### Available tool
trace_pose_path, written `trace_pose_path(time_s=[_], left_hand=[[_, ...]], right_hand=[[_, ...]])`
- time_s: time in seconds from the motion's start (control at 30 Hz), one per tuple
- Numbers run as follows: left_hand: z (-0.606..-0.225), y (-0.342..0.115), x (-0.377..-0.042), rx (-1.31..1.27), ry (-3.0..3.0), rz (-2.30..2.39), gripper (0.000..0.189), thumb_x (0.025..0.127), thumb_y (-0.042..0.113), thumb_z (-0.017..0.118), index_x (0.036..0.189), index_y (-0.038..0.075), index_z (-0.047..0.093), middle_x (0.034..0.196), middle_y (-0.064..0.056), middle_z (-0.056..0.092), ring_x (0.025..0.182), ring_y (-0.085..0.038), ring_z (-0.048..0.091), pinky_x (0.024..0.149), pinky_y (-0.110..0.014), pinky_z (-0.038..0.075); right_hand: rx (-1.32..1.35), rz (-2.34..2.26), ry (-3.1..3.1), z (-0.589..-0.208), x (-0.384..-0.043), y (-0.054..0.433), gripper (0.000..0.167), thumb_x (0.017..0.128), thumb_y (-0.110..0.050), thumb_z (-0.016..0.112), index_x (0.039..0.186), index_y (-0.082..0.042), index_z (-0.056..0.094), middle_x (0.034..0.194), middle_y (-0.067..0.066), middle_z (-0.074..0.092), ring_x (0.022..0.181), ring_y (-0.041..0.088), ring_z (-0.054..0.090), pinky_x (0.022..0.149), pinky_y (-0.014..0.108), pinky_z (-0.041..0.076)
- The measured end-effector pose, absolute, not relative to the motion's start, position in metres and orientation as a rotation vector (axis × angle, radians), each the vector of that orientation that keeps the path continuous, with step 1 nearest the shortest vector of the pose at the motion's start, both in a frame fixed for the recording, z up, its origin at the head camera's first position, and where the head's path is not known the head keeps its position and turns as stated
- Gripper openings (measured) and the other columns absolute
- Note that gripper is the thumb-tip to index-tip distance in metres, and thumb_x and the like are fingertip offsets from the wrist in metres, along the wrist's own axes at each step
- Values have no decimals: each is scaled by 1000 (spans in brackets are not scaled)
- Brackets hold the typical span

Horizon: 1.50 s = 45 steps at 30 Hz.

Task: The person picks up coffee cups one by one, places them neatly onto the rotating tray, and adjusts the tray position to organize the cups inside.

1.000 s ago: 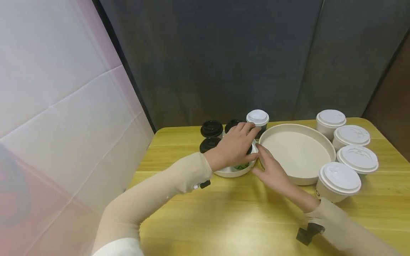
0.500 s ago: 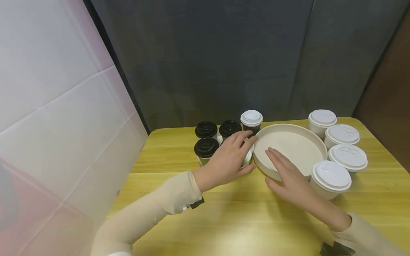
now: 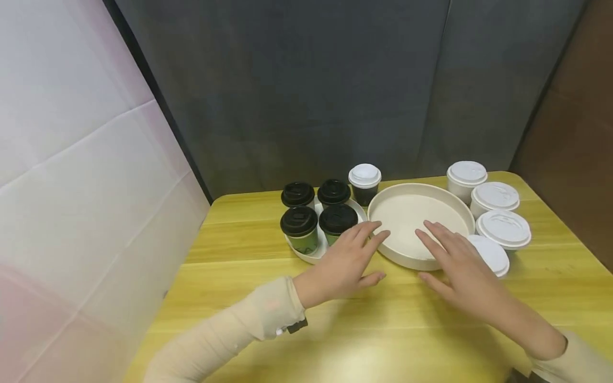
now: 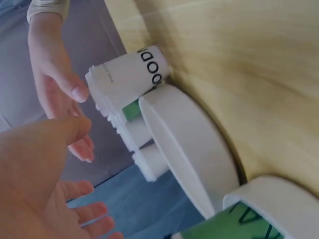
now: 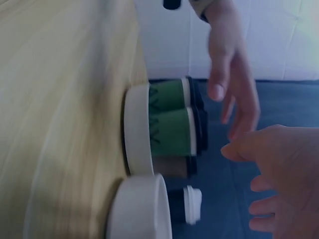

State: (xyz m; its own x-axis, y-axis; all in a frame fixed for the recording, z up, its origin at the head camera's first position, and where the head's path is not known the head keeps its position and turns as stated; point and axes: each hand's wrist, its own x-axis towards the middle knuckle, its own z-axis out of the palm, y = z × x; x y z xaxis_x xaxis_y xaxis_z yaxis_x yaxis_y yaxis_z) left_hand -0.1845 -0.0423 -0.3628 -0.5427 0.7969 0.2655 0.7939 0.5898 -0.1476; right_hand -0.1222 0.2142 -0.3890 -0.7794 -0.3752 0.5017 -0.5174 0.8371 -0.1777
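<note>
My left hand (image 3: 342, 263) hovers, fingers spread, in front of a small round white tray (image 3: 360, 210). Its fingers hold nothing and overlap the edge of a green paper coffee cup (image 3: 337, 221) with a black lid. Several such black-lidded cups stand upright on that tray, among them one at the front left (image 3: 299, 229). My right hand (image 3: 462, 266), also empty with loosely extended fingers, is over the front right of a larger cream round tray (image 3: 416, 213). It partly hides a white-lidded cup (image 3: 490, 254). In the left wrist view, both hands appear raised off the table.
Several white-lidded paper cups (image 3: 495, 197) curve along the right side of the cream tray. A dark cup (image 3: 365, 183) with a white lid stands behind, between the trays. The wooden table (image 3: 230, 287) meets a dark panel (image 3: 287, 106) at the back and a white wall (image 3: 96, 186) at left.
My left hand has come away from the black-lidded cup on the small tray. Both hands have drawn back and apart. The head view has turned, so the scene sits further left.
</note>
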Motion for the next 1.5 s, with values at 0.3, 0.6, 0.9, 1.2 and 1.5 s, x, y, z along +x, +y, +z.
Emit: trace_pose_path(time_s=[0.3,0.6,0.9,1.2,1.5], left_hand=[[-385,-25,-195,-1513,-2550,-114,77,94,52,58,154,14,27,159,-9,30,148,-23,33,124,-34,30],[-404,7,-201,-1675,-2656,-548,74,97,44,57,157,18,21,162,-5,27,149,-17,30,123,-27,30],[-422,31,-200,-1709,-2707,-1185,71,97,28,62,156,16,24,158,-5,36,144,-15,41,117,-20,35],[-439,42,-190,-1677,-2762,-1798,74,98,18,60,158,12,18,165,-5,26,150,-12,31,119,-22,34],[-443,45,-190,-1705,-2749,-1981,77,98,15,59,160,16,14,167,2,17,152,-10,25,121,-24,31]], right_hand=[[565,389,-2550,-384,-118,254,82,79,-27,78,150,-11,40,149,22,44,130,43,45,109,59,33],[412,372,-2611,-385,-109,280,80,78,-29,80,147,-9,44,144,27,46,120,52,48,97,66,37],[239,406,-2660,-386,-103,286,74,77,-33,82,138,-5,50,123,24,54,108,42,53,81,63,46],[172,374,-2682,-393,-100,285,75,79,-44,80,133,-2,50,110,29,56,91,45,59,64,64,48],[149,367,-2694,-398,-102,281,79,77,-41,82,134,2,47,112,34,58,92,52,61,63,65,47]])
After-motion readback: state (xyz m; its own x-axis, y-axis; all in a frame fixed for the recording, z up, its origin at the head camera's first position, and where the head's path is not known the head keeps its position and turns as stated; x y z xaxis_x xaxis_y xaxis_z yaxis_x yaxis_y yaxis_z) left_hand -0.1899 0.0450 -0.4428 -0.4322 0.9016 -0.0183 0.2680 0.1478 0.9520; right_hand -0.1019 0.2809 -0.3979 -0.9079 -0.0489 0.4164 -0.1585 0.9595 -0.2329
